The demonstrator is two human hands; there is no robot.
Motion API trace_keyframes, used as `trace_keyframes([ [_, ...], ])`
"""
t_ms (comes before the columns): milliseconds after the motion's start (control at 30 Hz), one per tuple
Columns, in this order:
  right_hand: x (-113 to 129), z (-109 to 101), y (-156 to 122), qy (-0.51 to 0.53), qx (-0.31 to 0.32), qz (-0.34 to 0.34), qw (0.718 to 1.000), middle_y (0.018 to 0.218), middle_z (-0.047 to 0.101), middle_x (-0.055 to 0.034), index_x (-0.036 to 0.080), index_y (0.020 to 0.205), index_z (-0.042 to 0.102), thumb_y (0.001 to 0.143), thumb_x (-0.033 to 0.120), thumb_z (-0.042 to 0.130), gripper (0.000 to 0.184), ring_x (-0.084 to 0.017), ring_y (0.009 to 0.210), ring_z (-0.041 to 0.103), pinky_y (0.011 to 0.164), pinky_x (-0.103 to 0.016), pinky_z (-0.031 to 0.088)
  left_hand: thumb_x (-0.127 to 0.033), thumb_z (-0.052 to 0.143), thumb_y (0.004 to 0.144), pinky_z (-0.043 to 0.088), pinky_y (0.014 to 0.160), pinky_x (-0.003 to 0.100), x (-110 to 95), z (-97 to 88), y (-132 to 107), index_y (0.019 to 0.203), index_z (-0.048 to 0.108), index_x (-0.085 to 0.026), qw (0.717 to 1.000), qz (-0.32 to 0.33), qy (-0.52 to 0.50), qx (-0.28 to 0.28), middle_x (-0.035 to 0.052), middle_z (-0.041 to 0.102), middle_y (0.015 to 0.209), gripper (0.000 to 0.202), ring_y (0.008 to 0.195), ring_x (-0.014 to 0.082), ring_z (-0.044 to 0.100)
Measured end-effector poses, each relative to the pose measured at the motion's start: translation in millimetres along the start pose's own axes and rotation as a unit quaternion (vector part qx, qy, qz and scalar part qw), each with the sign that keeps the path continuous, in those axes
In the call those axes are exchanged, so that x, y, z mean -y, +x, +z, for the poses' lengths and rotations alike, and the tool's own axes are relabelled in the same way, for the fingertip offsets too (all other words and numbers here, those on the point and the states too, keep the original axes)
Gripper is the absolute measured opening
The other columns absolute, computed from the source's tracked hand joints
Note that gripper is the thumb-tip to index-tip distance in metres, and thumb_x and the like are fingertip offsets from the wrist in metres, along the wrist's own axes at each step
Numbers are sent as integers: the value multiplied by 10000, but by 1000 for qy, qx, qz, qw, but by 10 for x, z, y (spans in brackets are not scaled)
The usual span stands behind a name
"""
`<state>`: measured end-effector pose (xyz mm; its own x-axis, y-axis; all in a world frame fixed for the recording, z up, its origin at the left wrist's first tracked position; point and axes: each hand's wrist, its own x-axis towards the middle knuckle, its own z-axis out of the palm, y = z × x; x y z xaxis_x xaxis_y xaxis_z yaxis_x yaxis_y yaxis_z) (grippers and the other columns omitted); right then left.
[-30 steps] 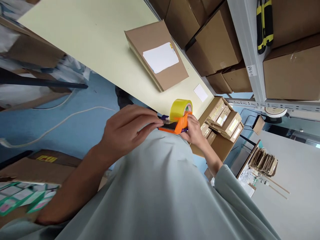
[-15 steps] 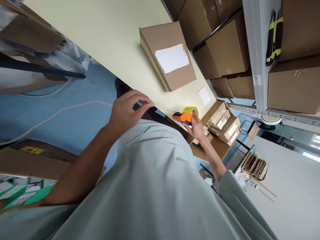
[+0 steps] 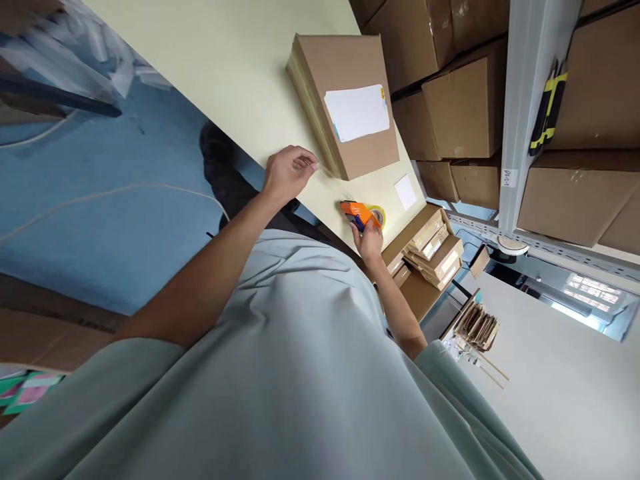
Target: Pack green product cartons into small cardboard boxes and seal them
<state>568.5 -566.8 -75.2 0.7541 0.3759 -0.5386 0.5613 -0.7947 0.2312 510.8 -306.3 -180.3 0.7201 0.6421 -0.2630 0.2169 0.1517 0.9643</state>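
Two: my right hand [image 3: 371, 243], wrapped round one orange tape dispenser [image 3: 356, 212] at the tabletop [image 3: 235, 73]'s right end; my left hand [image 3: 290, 175], fingertips pressed together beside one carton [image 3: 367, 150], tape between them indiscernible. Best kept: dispenser steady, pull even.

The person's left forearm [image 3: 210, 283] extends forward and inward; the left hand [image 3: 289, 172], at its end, has thumb and fingertips [image 3: 313, 165] pinched together. The right forearm [image 3: 397, 303] also extends forward and inward, with the right hand [image 3: 371, 241] closed in a grip. I see both hands ahead of the torso [image 3: 310, 347], set apart from each other.
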Motion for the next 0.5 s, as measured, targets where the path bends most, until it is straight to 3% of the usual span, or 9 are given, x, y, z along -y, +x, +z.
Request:
trace_keyframes([
  [100,57,6,44,23,-4,5,1000,1271,830,-314,14,1491,659,1240,518,509,583,-402,1198,812,1084,-481,637,-367,861,980,625,937,321,14,53,86,978,762,-200,1000,-8,4,-5,19,829,1049,194,932,126,740],
  [233,116,-5,78,38,5,21,999,1263,827,-297,34,1422,672,1246,534,488,561,-368,1158,809,1073,-433,626,-387,757,1057,614,950,297,-138,118,140,970,735,-159,999,-13,36,-2,16,822,1082,245,973,94,740],
  [333,149,1,88,32,6,30,999,1269,827,-293,44,1412,677,1252,520,474,542,-364,1179,815,1071,-432,632,-526,590,1145,588,1009,242,-236,198,138,933,719,-168,999,5,38,6,0,813,1068,435,1183,98,768],
  [400,165,15,81,33,2,34,999,1272,827,-293,47,1402,685,1247,507,497,521,-373,1203,818,1084,-446,635,-603,633,1125,606,1043,265,-216,281,118,1025,753,-194,999,-4,18,-32,18,822,1103,437,1259,138,783],
  [500,182,40,47,36,6,37,999,1281,830,-286,44,1432,684,1247,527,498,549,-367,1224,829,1088,-434,644,-610,790,1039,675,1061,414,-86,429,42,1352,731,-275,988,-62,-29,-135,95,817,1335,463,1204,253,829],
])
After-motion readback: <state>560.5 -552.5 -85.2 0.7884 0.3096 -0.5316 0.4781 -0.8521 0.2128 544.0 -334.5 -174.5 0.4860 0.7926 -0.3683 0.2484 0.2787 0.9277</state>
